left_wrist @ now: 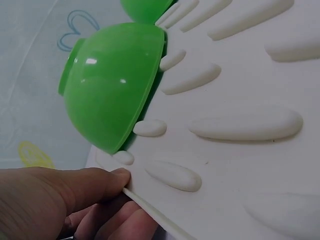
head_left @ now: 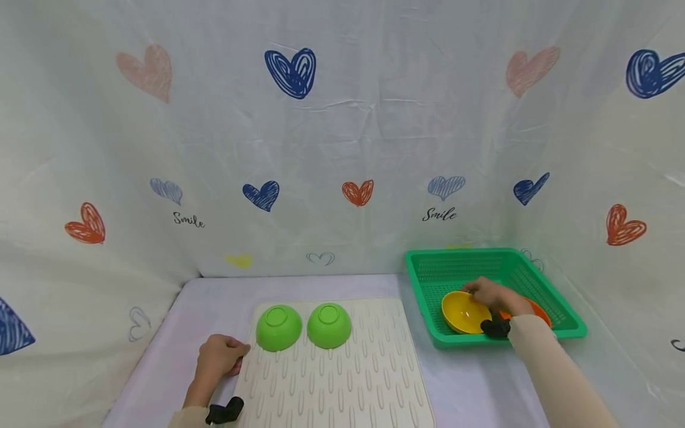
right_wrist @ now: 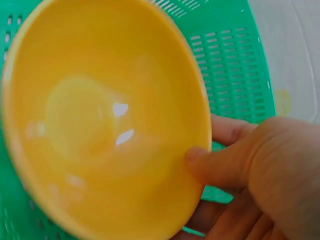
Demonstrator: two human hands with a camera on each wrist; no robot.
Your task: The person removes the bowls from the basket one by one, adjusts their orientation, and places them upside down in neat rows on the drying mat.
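Observation:
My right hand (head_left: 495, 295) pinches the rim of a yellow bowl (head_left: 464, 312) inside the green basket (head_left: 575, 329); the thumb lies inside the rim, the fingers behind it. The bowl tilts with its hollow side toward me. An orange bowl (head_left: 537, 310) sits in the basket, partly hidden by my right hand and wrist. On the left, my left hand (head_left: 216, 358) pinches the edge of a white ridged drying mat (head_left: 342, 380) between thumb and fingers. Near that hand two green bowls (head_left: 279, 328) rest upside down side by side on the mat's far left part.
The basket stands at the back right of a white-covered table (head_left: 160, 368), to the right of the mat. A white curtain (head_left: 342, 137) printed with hearts encloses the back and both sides. Black camera mounts (head_left: 226, 410) are strapped to both wrists.

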